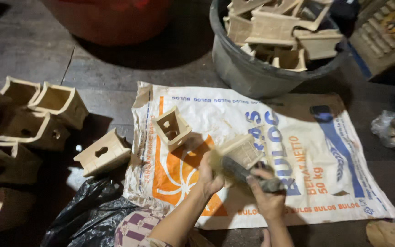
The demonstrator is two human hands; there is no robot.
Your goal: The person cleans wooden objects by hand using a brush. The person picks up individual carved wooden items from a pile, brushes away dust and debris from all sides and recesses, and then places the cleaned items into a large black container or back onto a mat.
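My left hand (210, 176) grips a small pale wooden box (239, 151) and holds it tilted above a printed white sack (325, 183) spread on the floor. My right hand (267, 194) is closed around a dark, blurred tool (248, 176) whose tip lies against the box's side. Another pale box with holes in its base (172, 127) lies on the sack just left of my hands.
A dark round tub (248, 68) heaped with similar boxes stands at the back right. More boxes (46, 114) are piled on the left, one (102, 153) by the sack's edge. A black plastic bag (88, 215) lies front left, a clear bag (394, 129) at right, a red container (110, 18) behind.
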